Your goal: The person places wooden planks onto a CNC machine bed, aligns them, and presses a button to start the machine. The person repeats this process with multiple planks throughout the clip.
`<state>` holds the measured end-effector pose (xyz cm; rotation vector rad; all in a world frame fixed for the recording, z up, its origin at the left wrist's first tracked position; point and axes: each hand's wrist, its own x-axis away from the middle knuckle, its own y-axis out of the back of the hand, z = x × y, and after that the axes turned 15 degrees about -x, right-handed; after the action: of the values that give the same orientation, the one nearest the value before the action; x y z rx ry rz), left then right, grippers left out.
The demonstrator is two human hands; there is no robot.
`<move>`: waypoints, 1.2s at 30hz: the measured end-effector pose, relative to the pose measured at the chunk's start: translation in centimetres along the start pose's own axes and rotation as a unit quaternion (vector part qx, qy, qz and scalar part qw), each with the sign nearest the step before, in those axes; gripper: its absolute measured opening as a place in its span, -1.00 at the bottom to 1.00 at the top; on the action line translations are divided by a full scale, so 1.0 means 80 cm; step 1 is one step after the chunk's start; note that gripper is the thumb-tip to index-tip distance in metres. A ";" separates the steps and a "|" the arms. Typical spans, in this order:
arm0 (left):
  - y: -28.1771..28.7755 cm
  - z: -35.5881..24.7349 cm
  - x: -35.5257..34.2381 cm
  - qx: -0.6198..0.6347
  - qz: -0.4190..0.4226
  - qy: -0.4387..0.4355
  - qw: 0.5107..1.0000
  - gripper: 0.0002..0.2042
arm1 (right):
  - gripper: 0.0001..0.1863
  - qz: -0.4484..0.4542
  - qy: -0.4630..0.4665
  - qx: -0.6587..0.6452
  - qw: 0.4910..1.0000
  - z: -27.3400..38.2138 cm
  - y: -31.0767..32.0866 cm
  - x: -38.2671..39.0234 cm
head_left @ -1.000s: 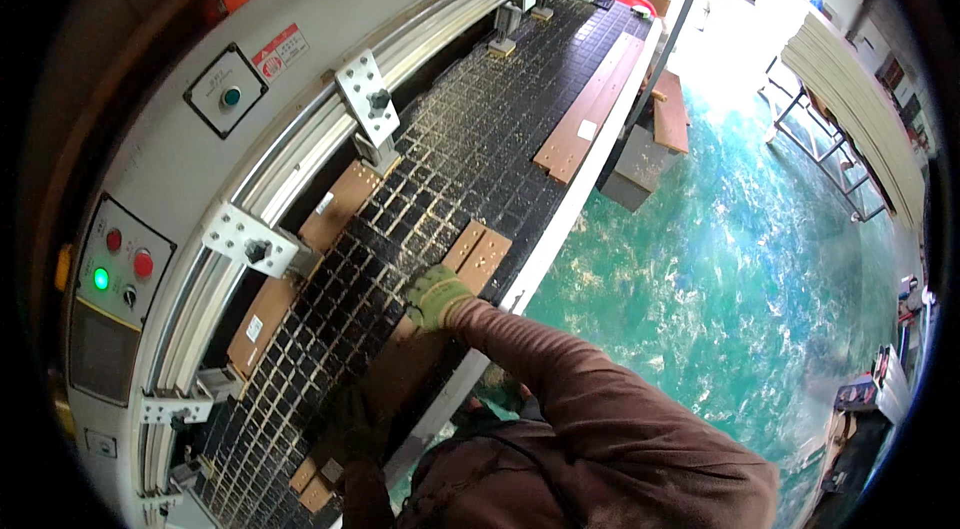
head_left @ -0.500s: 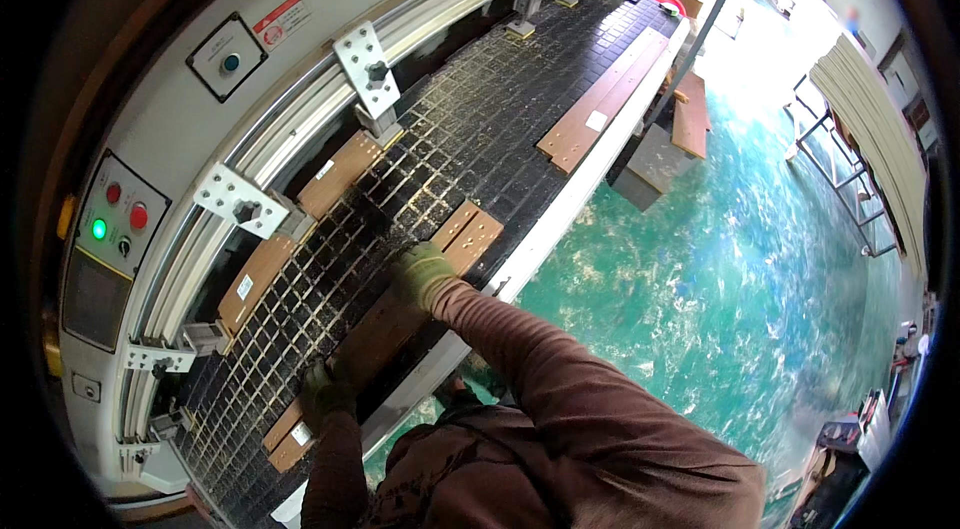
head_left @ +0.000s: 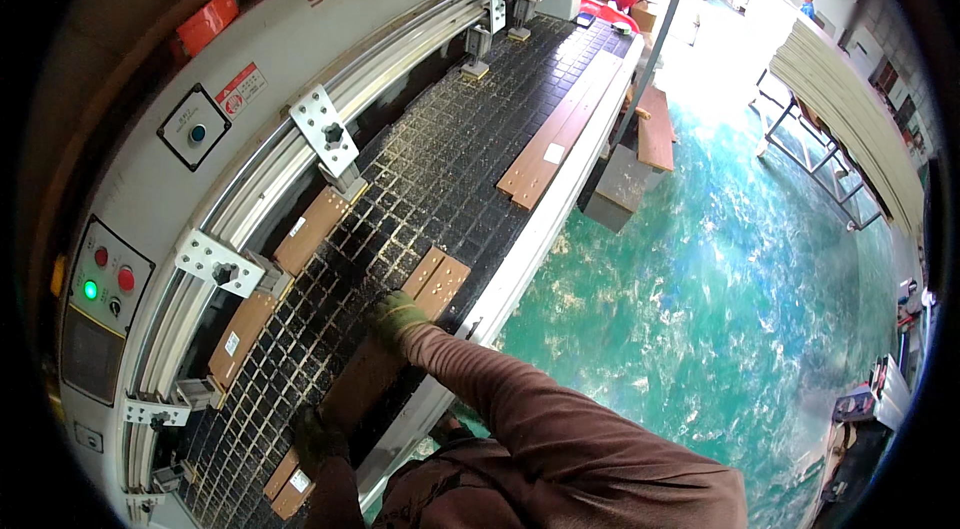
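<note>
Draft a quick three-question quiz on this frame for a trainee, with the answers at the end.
1. True or false: the right hand is higher in the picture than the left hand.
2. Multiple choice: what colour is the lit button near the picture's left edge?
a) red
b) green
c) blue
3. Short answer: what does the right hand rest on, and what lies beneath that?

Key
1. True.
2. b) green.
3. Brown boards, lying on a black gridded bed.
</note>
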<state>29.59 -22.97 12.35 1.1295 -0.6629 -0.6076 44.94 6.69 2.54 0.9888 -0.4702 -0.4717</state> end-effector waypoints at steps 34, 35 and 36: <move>0.015 -0.023 0.001 0.048 0.043 0.026 0.998 -0.30 | -0.65 -0.050 -0.052 0.023 0.997 -0.027 -0.021 -0.002; -0.004 -0.015 -0.003 0.076 0.021 0.043 0.996 -0.31 | -0.64 -0.052 -0.051 0.024 0.997 -0.020 -0.024 -0.006; -0.043 -0.004 -0.013 0.104 -0.002 0.059 0.993 -0.32 | -0.63 -0.053 -0.049 0.025 0.997 -0.014 -0.025 -0.008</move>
<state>28.75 -23.07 8.84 1.3513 -0.6323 -0.4776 44.75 6.86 0.13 1.0462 -0.5220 -0.6082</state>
